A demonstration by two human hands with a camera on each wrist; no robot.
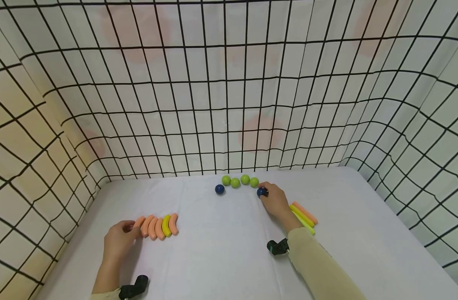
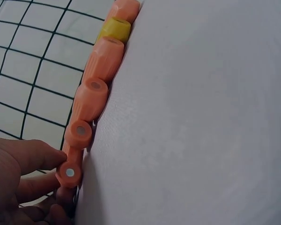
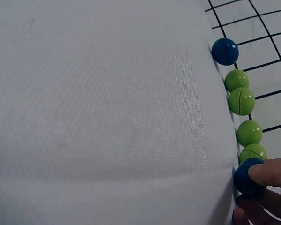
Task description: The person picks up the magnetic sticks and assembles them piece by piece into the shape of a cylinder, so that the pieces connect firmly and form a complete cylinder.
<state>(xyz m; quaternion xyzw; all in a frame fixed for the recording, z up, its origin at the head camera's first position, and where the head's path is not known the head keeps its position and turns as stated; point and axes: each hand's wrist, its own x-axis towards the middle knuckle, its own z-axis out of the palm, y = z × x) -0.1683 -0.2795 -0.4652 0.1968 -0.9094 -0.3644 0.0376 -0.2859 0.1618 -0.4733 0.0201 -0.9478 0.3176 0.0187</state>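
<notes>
At the left of the table, my left hand pinches a curved orange rod between thumb and fingers; a small silvery disc shows in its end. This rod heads a row of several curved orange rods, with one curved yellow rod among them. Farther back and to the right, my right hand grips a dark blue ball with thumb and fingers. Beside that ball runs a line of several green balls, each with a seam. A second dark blue ball sits at the line's left end.
Right of my right forearm lie a straight orange stick, a yellow stick and a yellow-green stick, side by side. A white cloth covers the table. Black-gridded white curtains enclose its back and sides.
</notes>
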